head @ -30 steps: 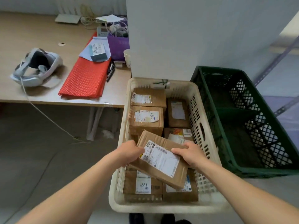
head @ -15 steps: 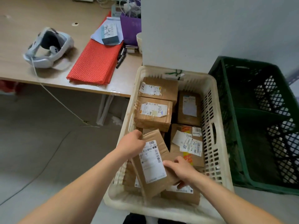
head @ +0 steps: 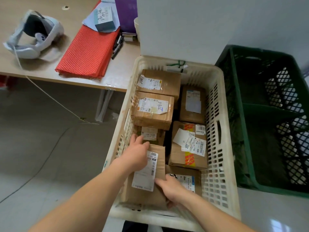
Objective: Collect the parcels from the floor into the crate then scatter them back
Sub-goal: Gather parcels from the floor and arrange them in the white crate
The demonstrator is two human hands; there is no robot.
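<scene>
A cream plastic crate [head: 215,131] holds several brown cardboard parcels with white labels. A flat parcel [head: 147,176] lies in the crate's near left corner. My left hand [head: 135,154] rests flat on its far end, fingers spread. My right hand [head: 170,186] grips its right edge near the bottom. Beyond it sit a taped parcel marked 7786 [head: 153,109], another at the far left [head: 158,82], one at the far right [head: 192,104], and one with orange tape [head: 189,144].
A dark green crate [head: 267,114] stands right of the cream one. A wooden desk [head: 50,67] at the left carries a white headset [head: 33,34], a red mesh mat [head: 88,51] and a purple box [head: 125,12]. A cable [head: 50,97] hangs to the grey floor.
Both hands have lowered the flat parcel from above the crate into its near left corner, turning it lengthwise. The view has moved closer and tilted down.
</scene>
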